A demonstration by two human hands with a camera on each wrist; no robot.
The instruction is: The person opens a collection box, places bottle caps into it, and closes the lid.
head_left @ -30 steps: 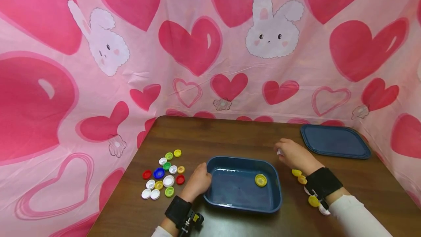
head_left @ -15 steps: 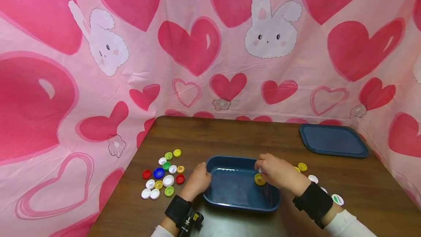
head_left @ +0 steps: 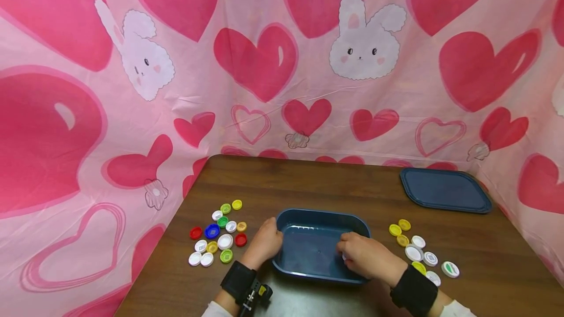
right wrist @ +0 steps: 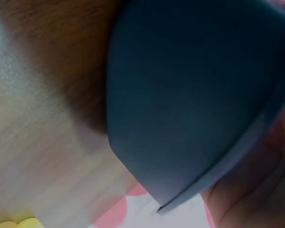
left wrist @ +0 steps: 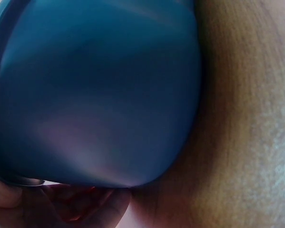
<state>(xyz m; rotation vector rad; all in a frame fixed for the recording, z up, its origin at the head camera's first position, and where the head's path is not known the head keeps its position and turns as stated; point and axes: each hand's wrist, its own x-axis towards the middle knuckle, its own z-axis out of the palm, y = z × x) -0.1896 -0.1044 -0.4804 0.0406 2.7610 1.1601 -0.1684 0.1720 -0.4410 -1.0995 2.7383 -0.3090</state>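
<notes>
The smooth, round-cornered blue plastic tub (head_left: pixel 318 219) is gripped at its 9 o'clock rim by the left hand (head_left: pixel 263 244). The right hand (head_left: pixel 365 257), fingers curled, is lowered inside at 4 o'clock; its hold cannot be told.

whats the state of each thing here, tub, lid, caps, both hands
blue tub: open, upright on the table, lid off
lid: flat on the table, far right, apart from the tub
left caps: loose cluster
right caps: loose cluster
left hand: grips tub's left rim
right hand: inside tub, fingers curled
</notes>
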